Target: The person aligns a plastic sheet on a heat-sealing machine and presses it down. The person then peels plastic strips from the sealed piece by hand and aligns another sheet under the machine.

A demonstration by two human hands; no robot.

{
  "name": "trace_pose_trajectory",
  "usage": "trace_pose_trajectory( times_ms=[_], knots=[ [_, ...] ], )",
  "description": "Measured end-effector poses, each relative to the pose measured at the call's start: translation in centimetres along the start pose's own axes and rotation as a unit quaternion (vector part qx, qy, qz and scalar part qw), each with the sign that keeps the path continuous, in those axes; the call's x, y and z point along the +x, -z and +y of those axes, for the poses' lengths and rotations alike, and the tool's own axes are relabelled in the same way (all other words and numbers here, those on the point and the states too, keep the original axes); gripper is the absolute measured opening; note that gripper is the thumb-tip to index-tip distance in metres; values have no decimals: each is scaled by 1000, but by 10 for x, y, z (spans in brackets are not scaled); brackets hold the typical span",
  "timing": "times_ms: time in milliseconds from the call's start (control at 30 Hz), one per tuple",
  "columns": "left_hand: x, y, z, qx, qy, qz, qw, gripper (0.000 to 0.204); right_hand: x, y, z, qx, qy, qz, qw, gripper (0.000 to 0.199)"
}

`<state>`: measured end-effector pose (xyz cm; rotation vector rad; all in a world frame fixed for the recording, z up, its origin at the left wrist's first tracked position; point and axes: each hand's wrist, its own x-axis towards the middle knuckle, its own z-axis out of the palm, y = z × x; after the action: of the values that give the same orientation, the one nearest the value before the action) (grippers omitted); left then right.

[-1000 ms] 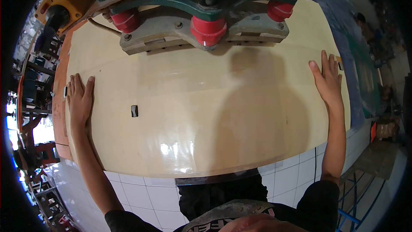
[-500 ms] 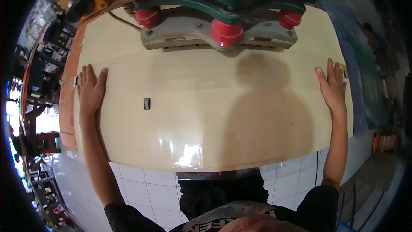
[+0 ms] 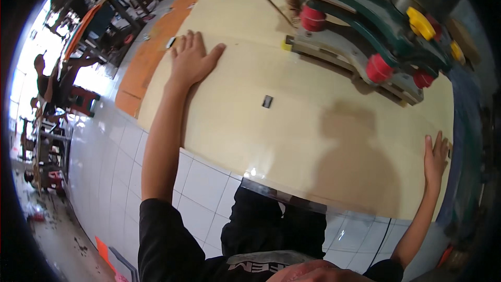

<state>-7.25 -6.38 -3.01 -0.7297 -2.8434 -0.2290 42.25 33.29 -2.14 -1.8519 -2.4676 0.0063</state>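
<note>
White glossy floor tiles (image 3: 203, 177) run under us, and above them lies the large pale rectangular wooden sheet (image 3: 313, 125) that we press flat with both hands. Our left hand (image 3: 192, 61) rests palm down near the sheet's far left corner, fingers (image 3: 188, 39) spread wide and the thumb angled out toward the middle of the panel; nothing is pinched, the hand only bears down. Our right hand (image 3: 434, 155) lies flat at the opposite side, its fingers loosely spread and their tips just short of the right edge. We judge that this wide stance, one hand at each end, keeps the long sheet square and stops it from swinging.

Beyond our fingertips, across the far side of the sheet, sits the green and grey machine head with red rollers (image 3: 376, 47), its grey base touching the wood. Between our two hands, nearer the left thumb, a small dark rectangular tag (image 3: 267, 101) lies on the bare wood, well apart from either palm.

Past the left fingertips an orange table border (image 3: 146, 68) shows beside the sheet's edge, so little room remains that way. On the near side the sheet overhangs the tiles by our body, and that edge is free. Right of the right fingertips a bluish strip and dark clutter crowd close.
</note>
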Motion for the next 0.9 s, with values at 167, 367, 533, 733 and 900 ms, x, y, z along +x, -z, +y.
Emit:
trace_pose_trajectory(
  times_ms=[167, 367, 533, 733, 900],
  knots=[
    [-6, 5, -12, 8, 11, -11, 1000, 91, -2, -3, -4, -11, 5, -3, 1000, 86],
    [0, 0, -4, -10, -10, 22, 1000, 91, -6, 2, 2, -1, 11, 2, 1000, 85],
    [12, -2, -8, -31, -43, 10, 999, 80, 13, -11, 17, 17, 59, 38, 997, 85],
    [20, 4, -20, 44, 8, -52, 998, 87, 6, 6, -5, 22, 42, 31, 998, 94],
    [25, -7, -15, 42, 2, -57, 997, 89, -2, 12, 6, 28, 24, 24, 999, 95]
  ],
)
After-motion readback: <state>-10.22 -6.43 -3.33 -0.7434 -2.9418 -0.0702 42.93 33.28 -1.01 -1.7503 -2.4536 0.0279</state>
